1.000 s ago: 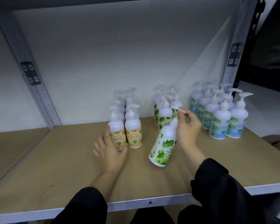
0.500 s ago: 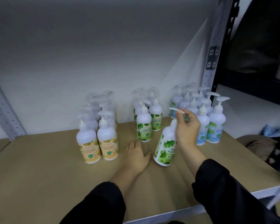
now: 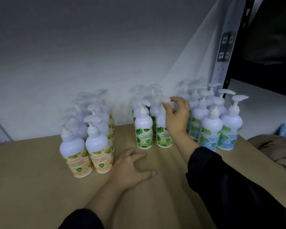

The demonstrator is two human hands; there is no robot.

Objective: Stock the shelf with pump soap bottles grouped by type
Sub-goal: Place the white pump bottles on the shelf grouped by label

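Green bottle now upright beside its group.

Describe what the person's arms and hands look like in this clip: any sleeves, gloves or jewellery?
Both hands, left hand and right hand, are bare: no gloves, rings or watch visible. Each arm has a dark, near-black long sleeve, left sleeve and right sleeve, pushed back so the forearms show.

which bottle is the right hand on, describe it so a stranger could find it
On the wooden shelf stand three clusters of pump bottles; take the middle, green-label cluster. It is the front-right green-label bottle, the only one whose pump head the right hand pinches.
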